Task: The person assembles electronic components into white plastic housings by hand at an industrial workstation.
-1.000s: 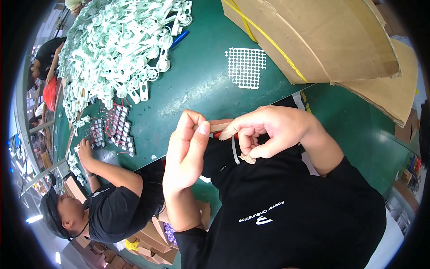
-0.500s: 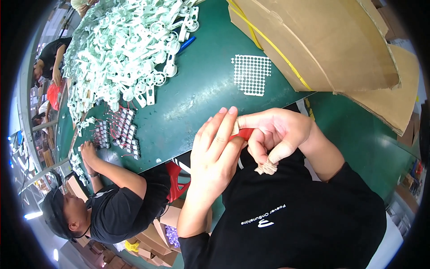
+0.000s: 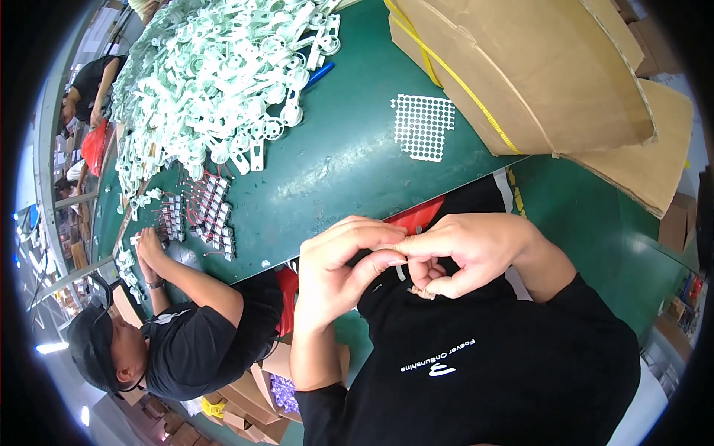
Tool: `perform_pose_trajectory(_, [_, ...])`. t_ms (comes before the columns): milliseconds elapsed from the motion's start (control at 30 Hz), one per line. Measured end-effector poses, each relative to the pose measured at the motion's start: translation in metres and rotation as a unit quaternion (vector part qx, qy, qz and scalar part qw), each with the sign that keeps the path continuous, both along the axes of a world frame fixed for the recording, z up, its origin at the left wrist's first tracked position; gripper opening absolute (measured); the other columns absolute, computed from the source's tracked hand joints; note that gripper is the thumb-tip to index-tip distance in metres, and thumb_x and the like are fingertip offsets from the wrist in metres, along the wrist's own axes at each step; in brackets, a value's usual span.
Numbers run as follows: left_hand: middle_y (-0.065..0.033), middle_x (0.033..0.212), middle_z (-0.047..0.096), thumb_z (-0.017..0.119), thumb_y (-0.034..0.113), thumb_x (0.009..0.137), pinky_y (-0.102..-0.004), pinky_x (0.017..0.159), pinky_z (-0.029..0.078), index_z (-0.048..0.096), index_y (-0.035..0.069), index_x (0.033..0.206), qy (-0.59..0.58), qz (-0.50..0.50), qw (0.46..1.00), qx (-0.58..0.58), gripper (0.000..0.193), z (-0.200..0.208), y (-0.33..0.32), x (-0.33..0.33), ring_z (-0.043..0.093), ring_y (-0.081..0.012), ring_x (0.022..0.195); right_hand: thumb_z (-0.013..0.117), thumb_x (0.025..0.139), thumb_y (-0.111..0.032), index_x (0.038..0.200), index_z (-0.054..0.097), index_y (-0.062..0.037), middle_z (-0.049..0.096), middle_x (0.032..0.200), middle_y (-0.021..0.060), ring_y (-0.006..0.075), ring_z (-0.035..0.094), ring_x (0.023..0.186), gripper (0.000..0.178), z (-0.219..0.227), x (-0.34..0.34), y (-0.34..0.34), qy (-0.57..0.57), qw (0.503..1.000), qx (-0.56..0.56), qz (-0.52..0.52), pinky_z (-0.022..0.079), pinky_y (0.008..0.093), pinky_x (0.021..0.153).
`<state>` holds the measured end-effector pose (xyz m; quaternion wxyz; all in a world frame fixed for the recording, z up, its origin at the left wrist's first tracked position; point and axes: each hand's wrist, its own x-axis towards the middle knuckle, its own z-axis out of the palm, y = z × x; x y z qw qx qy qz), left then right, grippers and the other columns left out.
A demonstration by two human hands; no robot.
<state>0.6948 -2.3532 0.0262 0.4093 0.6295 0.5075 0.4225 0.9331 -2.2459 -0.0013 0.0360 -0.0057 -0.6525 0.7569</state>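
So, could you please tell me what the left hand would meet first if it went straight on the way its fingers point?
The left hand would most likely meet the right hand first, at its index finger; the two seem to touch there, though overlap makes depth unclear.

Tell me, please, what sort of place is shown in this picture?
It looks like a workshop for assembling small parts. A green table carries a large heap of pale plastic parts and rows of small wired parts, and a co-worker has hands at its edge.
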Motion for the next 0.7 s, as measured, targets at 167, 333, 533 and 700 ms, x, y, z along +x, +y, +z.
perform_pose_trajectory(167, [-0.0186, 0.112, 0.078, 0.087, 0.006, 0.095, -0.0381, 0.089, 0.063, 0.075, -0.007, 0.119, -0.218, 0.031, 0.975, 0.033, 0.030, -0.029, -0.012, 0.014, 0.078, -0.0268, 0.101, 0.072, 0.091, 0.006, 0.175, 0.028, 0.0036, 0.079, 0.095, 0.0091, 0.0205, 0.074, 0.075, 0.095, 0.002, -0.003, -0.010, 0.101, 0.994, 0.021, -0.035, 0.060, 0.0325, 0.071])
perform_pose_trajectory(333, [-0.0206, 0.124, 0.074, 0.080, 0.003, 0.100, -0.0407, 0.101, 0.061, 0.065, -0.006, 0.134, -0.417, 0.154, 0.895, 0.026, 0.038, -0.034, -0.026, 0.042, 0.075, -0.0278, 0.113, 0.068, 0.094, 0.010, 0.180, 0.010, -0.0026, 0.077, 0.097, 0.0096, 0.0203, 0.076, 0.081, 0.104, 0.006, -0.022, -0.019, 0.111, 0.990, -0.081, -0.037, 0.064, 0.0357, 0.081])
perform_pose_trajectory(533, [-0.0160, 0.093, 0.082, 0.091, 0.005, 0.087, -0.0525, 0.093, 0.062, 0.083, -0.003, 0.096, -0.282, 0.152, 0.946, 0.038, 0.015, -0.009, -0.024, 0.016, 0.078, -0.0334, 0.093, 0.063, 0.094, 0.021, 0.181, -0.010, -0.0220, 0.071, 0.097, 0.0188, 0.0259, 0.072, 0.083, 0.121, -0.013, -0.022, -0.037, 0.131, 0.870, -0.449, 0.156, 0.063, 0.0437, 0.081])
perform_pose_trajectory(700, [-0.0147, 0.096, 0.084, 0.089, -0.002, 0.089, -0.0392, 0.088, 0.064, 0.082, -0.004, 0.097, -0.196, 0.114, 0.974, 0.004, 0.011, 0.001, -0.028, 0.010, 0.080, -0.0260, 0.090, 0.060, 0.089, 0.027, 0.179, -0.016, -0.0339, 0.067, 0.096, 0.0247, 0.0293, 0.067, 0.078, 0.133, -0.045, -0.019, -0.052, 0.232, 0.727, -0.606, 0.227, 0.056, 0.0461, 0.076])
